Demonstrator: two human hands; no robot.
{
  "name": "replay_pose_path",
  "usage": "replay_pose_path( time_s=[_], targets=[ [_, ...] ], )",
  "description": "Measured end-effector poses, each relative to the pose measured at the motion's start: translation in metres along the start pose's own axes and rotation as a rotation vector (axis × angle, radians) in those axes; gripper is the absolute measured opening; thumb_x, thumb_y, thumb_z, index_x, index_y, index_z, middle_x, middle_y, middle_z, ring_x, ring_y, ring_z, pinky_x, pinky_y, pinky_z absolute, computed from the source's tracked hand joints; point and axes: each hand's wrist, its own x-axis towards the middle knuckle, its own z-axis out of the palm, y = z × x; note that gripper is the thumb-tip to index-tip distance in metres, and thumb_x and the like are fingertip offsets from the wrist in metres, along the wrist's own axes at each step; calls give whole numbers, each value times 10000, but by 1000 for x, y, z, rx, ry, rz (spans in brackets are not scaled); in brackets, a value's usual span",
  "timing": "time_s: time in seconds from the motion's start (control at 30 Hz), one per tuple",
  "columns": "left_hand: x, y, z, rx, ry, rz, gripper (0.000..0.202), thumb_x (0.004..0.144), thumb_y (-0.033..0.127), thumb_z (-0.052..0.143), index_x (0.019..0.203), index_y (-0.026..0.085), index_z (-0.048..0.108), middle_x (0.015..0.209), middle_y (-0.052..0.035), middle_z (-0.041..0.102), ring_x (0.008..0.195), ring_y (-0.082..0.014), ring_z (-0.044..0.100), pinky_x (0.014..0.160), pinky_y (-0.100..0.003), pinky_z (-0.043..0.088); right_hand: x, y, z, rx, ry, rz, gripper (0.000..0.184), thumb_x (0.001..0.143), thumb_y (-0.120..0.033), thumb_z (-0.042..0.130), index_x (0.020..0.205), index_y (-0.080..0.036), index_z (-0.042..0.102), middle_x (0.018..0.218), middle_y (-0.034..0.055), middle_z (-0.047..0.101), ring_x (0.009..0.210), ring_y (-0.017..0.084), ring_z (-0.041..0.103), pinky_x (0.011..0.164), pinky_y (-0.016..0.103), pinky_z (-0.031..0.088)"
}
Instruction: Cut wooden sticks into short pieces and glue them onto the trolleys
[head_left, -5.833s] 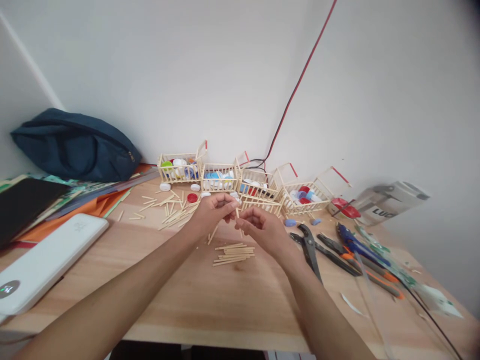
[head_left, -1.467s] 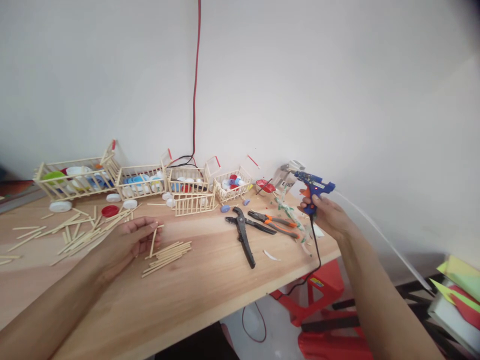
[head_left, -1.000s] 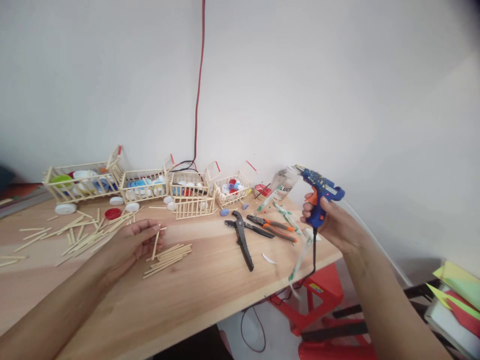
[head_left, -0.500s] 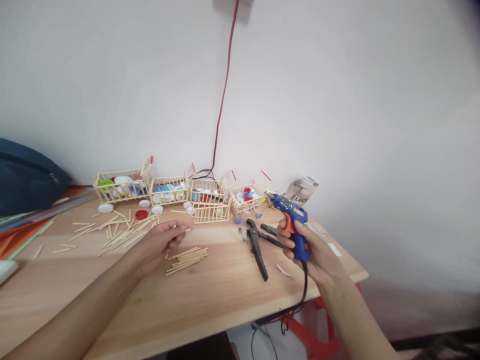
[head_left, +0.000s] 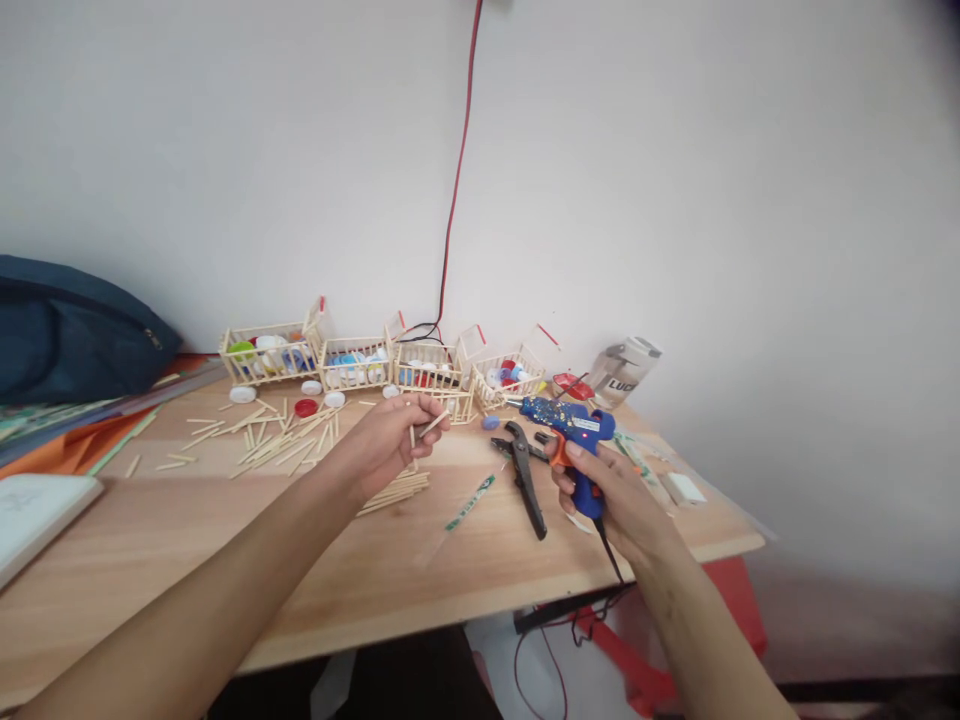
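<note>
At the centre of the frame the left hand (head_left: 394, 440) is nearly closed, thumb and fingers pinching thin wooden sticks (head_left: 433, 425); they seem to be two, though they are too small to tell whether they are joined. Right of centre, the right hand (head_left: 611, 495) is wrapped around the handle of a blue glue gun (head_left: 574, 420), its nozzle pointing left, with open room between it and the pinched sticks. A stick pile (head_left: 397, 490) lies just below the left hand, black pliers (head_left: 525, 485) between the hands. Stick-built carts (head_left: 356, 365) line the counter's back edge against the wall. Open wood on the counter (head_left: 360, 590) runs from the pile to the front edge at lower centre; a white block (head_left: 682, 489) sits near the right edge.
</note>
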Motion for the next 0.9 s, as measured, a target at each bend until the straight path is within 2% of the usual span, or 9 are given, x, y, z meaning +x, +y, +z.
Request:
replay_pose_path(
  time_s=[0.1,0.2,0.3,0.4,0.47,0.63,0.77,0.9],
  targets=[
    [2,-1,2,-41,-4,-35,68,691,178,593,706,132,546,672,-2,501,515,-55,397,415,-169,237,-3,6,-4,-55,11,24,276,788,-426,686,884,-170,646,622,-17,512,515,81,449,442,190,400],
    [0,1,1,103,46,0,189,674,272,690,741,143,570,612,47,421,470,-37,292,411,-183,145,-2,13,-6,-156,32,4,293,784,-449,681,864,-169,648,608,-14,527,512,92,475,460,206,405],
    [-4,6,0,384,184,148,231,636,284,730,798,158,624,543,77,369,459,-44,232,439,-208,144,0,17,-4,-314,54,-40,342,776,-495,667,683,-170,612,558,-8,530,499,106,497,481,228,416],
    [-7,12,-2,639,267,301,193,651,295,708,781,156,673,512,73,343,482,-63,258,471,-223,174,2,17,1,-456,71,-49,441,766,-543,649,540,-185,526,509,-1,528,464,109,490,467,236,395],
    [-9,15,-2,755,249,335,177,668,301,694,765,153,691,493,74,312,483,-67,252,484,-227,166,3,16,5,-518,73,-48,463,759,-567,637,522,-191,511,495,2,531,454,112,486,467,241,389],
    [-12,14,-2,903,111,332,160,720,275,652,804,149,703,440,94,254,445,-61,209,492,-226,159,8,16,13,-685,87,-50,451,750,-579,624,552,-185,529,484,11,539,466,128,487,459,250,351],
    [-8,8,-5,1011,62,405,121,739,247,637,788,168,714,448,81,324,457,-67,267,508,-218,213,12,18,15,-782,71,-92,434,768,-562,598,570,-178,552,481,11,541,463,130,474,447,252,321],
    [-3,1,-8,1077,28,494,111,742,251,653,781,179,727,606,6,592,581,-112,480,565,-222,309,15,22,14,-851,60,-133,441,779,-561,581,563,-179,544,490,12,544,470,134,472,447,257,313]
  ],
)
